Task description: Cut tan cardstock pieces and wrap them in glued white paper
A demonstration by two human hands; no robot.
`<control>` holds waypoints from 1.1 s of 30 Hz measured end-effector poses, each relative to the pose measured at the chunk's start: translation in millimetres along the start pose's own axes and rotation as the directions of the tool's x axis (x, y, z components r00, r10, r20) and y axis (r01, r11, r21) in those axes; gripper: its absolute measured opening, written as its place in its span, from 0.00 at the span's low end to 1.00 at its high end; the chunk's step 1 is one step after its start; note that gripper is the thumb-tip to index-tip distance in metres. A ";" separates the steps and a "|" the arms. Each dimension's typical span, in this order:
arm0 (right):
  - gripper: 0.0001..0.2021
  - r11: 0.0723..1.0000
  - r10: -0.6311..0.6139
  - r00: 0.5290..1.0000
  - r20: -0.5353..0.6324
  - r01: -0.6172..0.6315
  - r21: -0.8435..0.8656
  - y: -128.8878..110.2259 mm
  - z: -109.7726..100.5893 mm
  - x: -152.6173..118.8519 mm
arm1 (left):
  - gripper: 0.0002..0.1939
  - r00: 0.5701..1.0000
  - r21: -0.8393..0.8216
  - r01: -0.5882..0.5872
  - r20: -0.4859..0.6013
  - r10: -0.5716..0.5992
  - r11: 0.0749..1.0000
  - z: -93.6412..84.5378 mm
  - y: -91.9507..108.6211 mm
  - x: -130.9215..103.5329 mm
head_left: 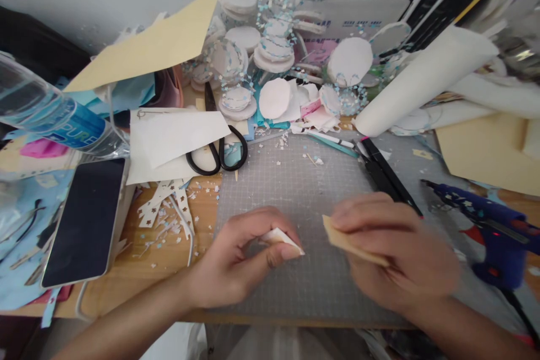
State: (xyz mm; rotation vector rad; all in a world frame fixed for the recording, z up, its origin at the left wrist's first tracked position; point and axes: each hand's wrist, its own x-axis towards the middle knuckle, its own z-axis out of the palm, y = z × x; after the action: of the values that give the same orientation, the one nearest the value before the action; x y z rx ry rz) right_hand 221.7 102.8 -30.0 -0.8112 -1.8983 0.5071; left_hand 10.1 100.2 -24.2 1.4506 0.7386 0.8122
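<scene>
My left hand (248, 259) pinches a small folded piece of white paper (280, 237) between thumb and fingers, above the grey cutting mat (270, 180). Over the mat's right part, my right hand (396, 253), smeared by motion, grips a pale yellow piece of paper or card (352, 242). The two hands are apart and so are the pieces. Beyond the right hand lie black marker pens (386, 171). A blue glue gun (489, 225) rests on its side further right. Black-handled scissors (217, 160) lie at the mat's upper left, partly under white paper (181, 138).
White paper discs (274, 98) and star garlands (276, 11) crowd the back. A phone (86, 219) and a water bottle (63, 115) are on the left, near star-punched paper scraps (166, 208). A white paper roll (426, 79) leans at the back right.
</scene>
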 end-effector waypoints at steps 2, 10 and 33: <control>0.09 0.997 -0.002 0.990 -0.143 0.013 0.077 1.2 3.1 0.8 | 0.05 1.000 0.009 0.009 -0.007 -0.009 1.000 0.2 0.6 0.8; 0.04 0.660 0.561 0.822 0.101 -0.518 0.545 2.8 12.2 0.0 | 0.05 0.995 -0.001 0.070 -0.073 -0.070 0.998 1.3 1.7 -0.1; 0.13 0.170 0.531 0.623 0.574 -0.743 0.648 1.1 13.1 1.4 | 0.04 0.999 0.052 0.032 -0.040 -0.030 0.998 0.6 -0.7 0.4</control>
State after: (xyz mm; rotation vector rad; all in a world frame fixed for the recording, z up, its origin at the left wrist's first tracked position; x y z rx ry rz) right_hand 209.8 104.6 -35.6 -0.8279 -1.0358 2.0097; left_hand 10.8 100.3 -24.9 1.4699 0.8155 0.8052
